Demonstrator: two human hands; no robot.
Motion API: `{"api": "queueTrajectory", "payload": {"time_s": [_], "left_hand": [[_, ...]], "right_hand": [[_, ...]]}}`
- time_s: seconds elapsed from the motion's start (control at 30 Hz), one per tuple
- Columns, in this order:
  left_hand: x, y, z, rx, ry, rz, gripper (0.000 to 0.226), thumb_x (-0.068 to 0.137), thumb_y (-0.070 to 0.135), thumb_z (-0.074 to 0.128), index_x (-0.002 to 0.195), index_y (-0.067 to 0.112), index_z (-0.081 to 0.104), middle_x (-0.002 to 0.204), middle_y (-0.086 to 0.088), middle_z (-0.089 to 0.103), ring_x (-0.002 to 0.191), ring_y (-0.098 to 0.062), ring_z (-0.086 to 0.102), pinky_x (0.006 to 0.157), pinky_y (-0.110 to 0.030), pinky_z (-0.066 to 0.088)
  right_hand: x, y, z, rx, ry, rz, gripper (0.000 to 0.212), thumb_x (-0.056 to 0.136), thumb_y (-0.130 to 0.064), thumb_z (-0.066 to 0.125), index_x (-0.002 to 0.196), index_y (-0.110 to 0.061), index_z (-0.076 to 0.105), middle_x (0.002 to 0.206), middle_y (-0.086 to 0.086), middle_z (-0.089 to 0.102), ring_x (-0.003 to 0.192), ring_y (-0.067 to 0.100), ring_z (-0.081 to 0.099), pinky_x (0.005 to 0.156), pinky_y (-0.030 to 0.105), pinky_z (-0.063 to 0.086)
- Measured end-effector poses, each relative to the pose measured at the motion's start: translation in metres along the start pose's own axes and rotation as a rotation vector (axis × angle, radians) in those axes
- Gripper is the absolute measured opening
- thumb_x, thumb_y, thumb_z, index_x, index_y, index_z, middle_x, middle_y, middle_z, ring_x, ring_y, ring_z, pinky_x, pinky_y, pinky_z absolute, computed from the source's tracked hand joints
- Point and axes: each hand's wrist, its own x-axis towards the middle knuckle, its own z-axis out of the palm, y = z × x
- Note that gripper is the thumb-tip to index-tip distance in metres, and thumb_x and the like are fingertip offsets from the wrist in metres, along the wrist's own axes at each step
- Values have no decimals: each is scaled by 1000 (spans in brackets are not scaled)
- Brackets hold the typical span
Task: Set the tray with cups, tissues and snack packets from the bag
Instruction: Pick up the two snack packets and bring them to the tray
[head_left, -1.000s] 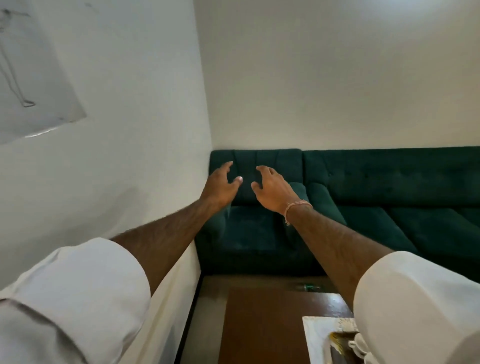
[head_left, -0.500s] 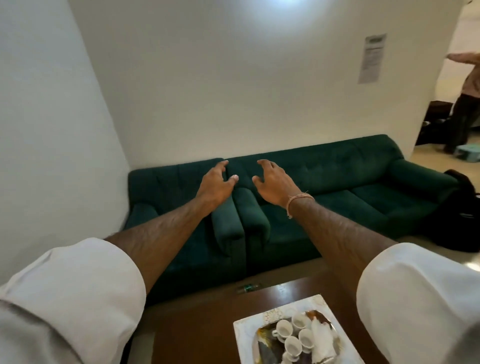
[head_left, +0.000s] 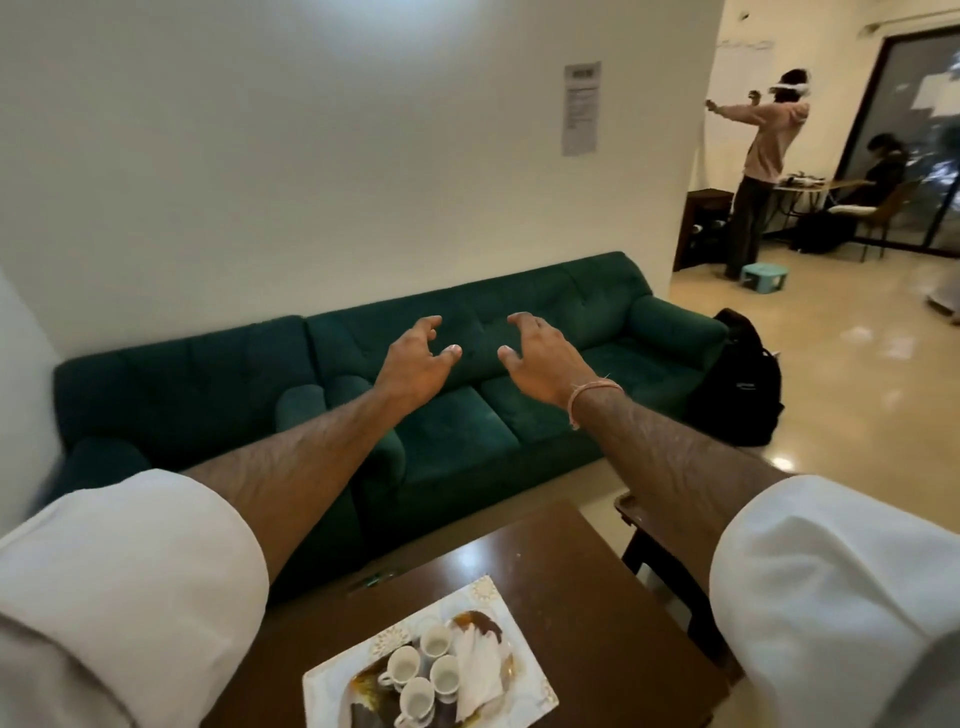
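Below, the tray (head_left: 524, 644) is seen lying on the dark wooden table (head_left: 582, 571), near its front edge. Four small white cups (head_left: 423, 670) are set upright and clustered on it, with white tissues (head_left: 480, 665) laid just beside them on the right. No snack packets can be made out on it. A black bag (head_left: 743, 379) is stood on the floor against the right end of the green sofa (head_left: 467, 353), well apart from the tray. Both arms are stretched forward over the table, sleeves rolled. The left hand (head_left: 413, 361) and right hand (head_left: 540, 358) are held in the air in front of the sofa, fingers spread and curled, nothing grasped. A thread band (head_left: 592, 395) is worn on the right wrist.
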Motion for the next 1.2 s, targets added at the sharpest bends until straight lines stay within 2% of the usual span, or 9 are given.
{"api": "queueTrajectory", "payload": {"time_s": [0.17,0.33,0.63,0.8,1.03,1.2], "left_hand": [[32,38,74,-24,-82,42,61,95,34,60,150,24,37,147,-4,49,123,-20,56,103,-38,47],[71,68,149,-48,-184,81,62,95,32,61,150,23,35,148,-6,47,124,-21,55,105,-41,47],[128,96,299,-35,-398,100,61,95,29,61,150,22,35,147,-6,48,126,-21,54,106,-43,47],[134,92,397,-5,-524,74,61,95,28,61,150,21,36,147,-6,48,124,-22,54,106,-41,47],[141,68,536,33,-645,-19,61,94,27,63,149,20,39,146,-7,50,126,-23,53,108,-37,43],[138,32,645,58,-692,-76,56,92,29,64,144,20,45,139,-5,56,120,-21,56,91,-26,44]], "right_hand": [[6,78,-34,-20,39,85,55,98,-30,49,147,-9,35,150,15,41,136,28,42,110,37,34],[21,156,-60,-49,77,179,54,98,-31,50,146,-11,35,149,14,42,135,28,44,110,38,35],[32,307,-78,-44,109,388,52,99,-30,49,145,-9,37,148,15,42,133,31,44,108,38,36],[23,400,-65,-41,90,504,51,97,-27,51,143,-6,40,145,18,46,132,33,45,107,35,35],[-2,534,-21,-48,-33,591,50,98,-25,50,142,-4,40,145,19,45,133,33,44,105,33,32],[-25,635,29,-10,-147,673,49,98,-27,51,141,-5,41,143,19,47,130,35,47,104,37,37]]}}
